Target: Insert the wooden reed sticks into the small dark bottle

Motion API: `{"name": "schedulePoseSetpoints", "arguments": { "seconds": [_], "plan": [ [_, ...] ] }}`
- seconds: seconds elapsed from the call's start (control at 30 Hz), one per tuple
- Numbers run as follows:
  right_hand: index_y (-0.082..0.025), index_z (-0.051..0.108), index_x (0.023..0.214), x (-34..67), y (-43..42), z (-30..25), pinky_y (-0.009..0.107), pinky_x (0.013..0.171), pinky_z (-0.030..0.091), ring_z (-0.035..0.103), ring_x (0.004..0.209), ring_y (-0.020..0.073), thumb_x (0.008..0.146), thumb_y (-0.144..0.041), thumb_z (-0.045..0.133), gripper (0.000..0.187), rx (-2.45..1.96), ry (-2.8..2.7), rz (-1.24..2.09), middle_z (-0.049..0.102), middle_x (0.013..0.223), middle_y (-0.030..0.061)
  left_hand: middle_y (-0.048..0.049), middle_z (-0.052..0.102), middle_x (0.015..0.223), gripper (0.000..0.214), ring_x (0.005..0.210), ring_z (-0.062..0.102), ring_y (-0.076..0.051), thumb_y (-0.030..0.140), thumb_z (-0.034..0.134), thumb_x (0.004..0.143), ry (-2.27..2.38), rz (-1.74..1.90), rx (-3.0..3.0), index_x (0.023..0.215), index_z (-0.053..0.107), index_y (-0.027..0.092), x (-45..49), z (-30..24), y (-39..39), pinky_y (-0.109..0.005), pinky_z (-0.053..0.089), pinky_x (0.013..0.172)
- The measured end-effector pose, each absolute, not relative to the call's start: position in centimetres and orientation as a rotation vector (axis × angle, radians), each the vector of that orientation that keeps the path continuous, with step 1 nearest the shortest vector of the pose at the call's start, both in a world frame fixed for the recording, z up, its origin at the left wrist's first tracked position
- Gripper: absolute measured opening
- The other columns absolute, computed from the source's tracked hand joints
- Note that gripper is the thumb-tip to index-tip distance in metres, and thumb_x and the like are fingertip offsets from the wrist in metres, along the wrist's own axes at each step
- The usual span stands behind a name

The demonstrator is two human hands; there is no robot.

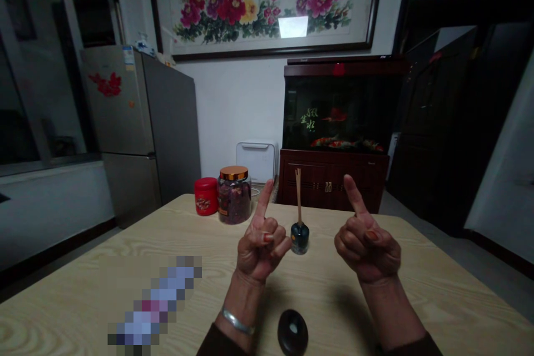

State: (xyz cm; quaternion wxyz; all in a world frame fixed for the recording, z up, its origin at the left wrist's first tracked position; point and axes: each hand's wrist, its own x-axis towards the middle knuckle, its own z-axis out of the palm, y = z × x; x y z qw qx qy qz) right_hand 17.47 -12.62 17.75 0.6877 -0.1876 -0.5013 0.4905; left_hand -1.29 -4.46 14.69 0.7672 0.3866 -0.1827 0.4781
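My left hand (261, 242) is raised above the wooden table (83, 289), palm toward me, index finger pointing up and the other fingers curled in; it holds nothing. My right hand (365, 242) mirrors it, index finger up, other fingers folded, nothing in it. A silver bracelet (237, 321) circles my left wrist. Between the two hands stands a small dark bottle (300, 237) with thin wooden sticks (298, 194) rising from its neck. A dark rounded object with a pale centre (292, 332) lies on the table between my forearms.
A jar with a copper lid (234, 194) and a red tin (206, 196) stand at the table's far edge. A blurred-out object (156, 303) lies at the left. Behind are a grey fridge (142, 122), a fish tank on a cabinet (334, 117) and a flower painting (267, 0).
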Motion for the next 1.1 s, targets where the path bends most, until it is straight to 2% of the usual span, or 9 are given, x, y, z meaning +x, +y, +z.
{"name": "schedulePoseSetpoints", "arguments": {
  "seconds": [0.1,0.17,0.27,0.37,0.63,0.77,0.93,1.0,1.1],
  "plan": [
    [-0.035,0.045,0.145,18.4,-10.8,15.8,0.019,0.037,0.021,0.015,0.039,0.0064,0.068,-0.044,0.074,0.082,-0.518,-1.139,1.121,0.031,0.051,-0.0129,0.0113,0.027,0.055,0.094,0.046,0.019,-0.006,0.016,0.071,0.071,-0.273,1.034,0.847,0.152,0.026,0.028,-1.4,12.8,-2.9,-0.016,0.023,0.043],
    [-0.03,0.055,0.136,19.2,-8.6,13.6,0.021,0.044,0.032,0.036,0.046,0.0081,0.072,-0.046,0.072,0.068,-0.76,-1.149,1.065,0.049,0.063,-0.007,0.0079,0.042,0.065,0.081,0.05,0.031,-0.006,0.022,0.072,0.074,-0.057,1.034,0.885,0.147,0.038,0.024,-1.3,10.7,-1.4,-0.017,0.028,0.048],
    [-0.024,0.062,0.122,20.0,-4.2,9.4,0.031,0.069,0.048,0.064,0.084,0.0203,0.07,-0.049,0.073,0.059,-1.29,-1.149,0.759,0.066,0.094,0.0048,0.0007,0.057,0.083,0.063,0.062,0.048,-0.008,0.028,0.077,0.07,0.374,1.065,0.995,0.128,0.056,0.018,-0.7,6.4,0.8,-0.02,0.036,0.057],
    [-0.022,0.057,0.125,20.2,-0.1,5.6,0.045,0.093,0.045,0.057,0.115,0.0319,0.055,-0.048,0.081,0.079,-1.413,-1.137,0.629,0.064,0.112,0.0104,-0.004,0.059,0.092,0.054,0.076,0.056,-0.013,0.028,0.077,0.066,0.642,1.099,1.083,0.116,0.06,0.017,0.2,2.5,2.3,-0.023,0.04,0.063],
    [-0.021,0.062,0.113,19.2,0.5,2.3,0.047,0.099,0.044,0.061,0.108,0.0314,0.061,-0.05,0.079,0.062,-1.446,-1.307,0.596,0.067,0.108,0.008,-0.0153,0.047,0.141,0.085,0.129,0.045,-0.029,0.016,0.08,0.061,0.734,1.031,1.55,0.138,0.045,0.021,1.4,-0.7,2.3,-0.043,0.04,0.103],
    [-0.022,0.064,0.118,17.9,-1.4,3.2,0.04,0.092,0.05,0.063,0.109,0.0288,0.071,-0.056,0.072,0.058,-1.382,-1.34,0.623,0.068,0.112,0.0084,-0.015,0.047,0.144,0.1,0.131,0.043,-0.031,0.025,0.089,0.056,0.628,1.031,1.736,0.143,0.041,0.018,1.7,-0.3,1.4,-0.043,0.034,0.111],
    [-0.019,0.068,0.08,15.3,-0.7,6.2,0.043,0.094,0.048,0.065,0.102,0.0298,0.078,-0.069,0.058,0.051,-1.283,-1.278,0.569,0.072,0.102,0.012,-0.0074,0.062,0.125,0.079,0.111,0.057,-0.025,0.019,0.082,0.064,0.612,1.057,1.728,0.135,0.048,0.021,2.2,-0.5,1.3,-0.037,0.045,0.099],
    [-0.02,0.064,0.079,15.2,-0.5,8.6,0.041,0.094,0.048,0.065,0.1,0.0264,0.082,-0.069,0.053,0.05,-1.211,-1.224,0.514,0.071,0.1,0.0101,-0.0055,0.065,0.118,0.069,0.107,0.059,-0.024,0.017,0.08,0.065,0.638,1.037,1.724,0.129,0.053,0.02,2.2,-0.8,1.5,-0.036,0.045,0.096],
    [-0.023,0.057,0.085,17.5,-1.3,12.7,0.036,0.074,0.054,0.067,0.075,0.019,0.085,-0.065,0.054,0.042,-1.031,-1.056,0.435,0.067,0.083,0.002,-0.0075,0.06,0.127,0.078,0.116,0.055,-0.025,0.018,0.082,0.063,0.666,1.034,1.738,0.134,0.051,0.021,1.9,-1.2,1.8,-0.036,0.043,0.101]
  ]
}}
